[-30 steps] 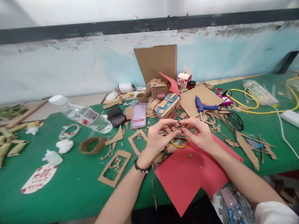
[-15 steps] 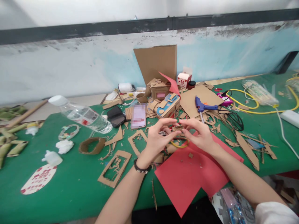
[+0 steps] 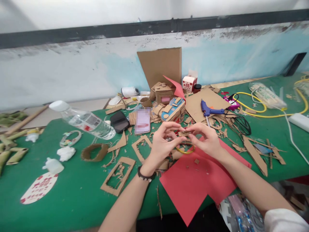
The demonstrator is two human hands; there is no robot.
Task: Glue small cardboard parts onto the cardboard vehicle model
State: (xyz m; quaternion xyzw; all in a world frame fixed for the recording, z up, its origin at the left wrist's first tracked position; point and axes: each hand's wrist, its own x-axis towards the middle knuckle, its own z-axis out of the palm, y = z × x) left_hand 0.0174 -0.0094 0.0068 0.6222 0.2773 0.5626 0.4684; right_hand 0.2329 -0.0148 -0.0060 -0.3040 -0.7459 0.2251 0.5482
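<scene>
Nearest, a large sheet of red paper (image 3: pixel 185 190) is lying on the green table (image 3: pixel 79 206), passing under the right forearm and reaching past the table's near edge. To its left, a cardboard frame (image 3: pixel 125 176) is lying flat with scraps inside its opening, and an oval printed card (image 3: pixel 40 188) is resting farther left. Beyond the paper's near corner, the left hand (image 3: pixel 169 137) and the right hand (image 3: pixel 204 137) are meeting above the scraps, thumbs and forefingers nearly closed in a pinch. Between them they are holding a small brownish piece (image 3: pixel 184 133), the left fingertips gripping one end and the right fingertips the other; its details are too small to tell. A yellow ring (image 3: pixel 185 152) is showing just below it, partly covered. The remaining fingers of both hands are curling loosely. Farther back, a clear plastic bottle (image 3: pixel 84 120) is leaning strongly in view at the left, while a phone (image 3: pixel 143 120) is lying beside a black case (image 3: pixel 119 121). A blue glue gun (image 3: pixel 210 110) is resting partly on a flat cardboard sheet (image 3: pixel 195 102), near a blue-and-brown cardboard model (image 3: pixel 172 111). At the back, a tall cardboard panel (image 3: pixel 164 66) is standing against the wall (image 3: pixel 106 69).
</scene>
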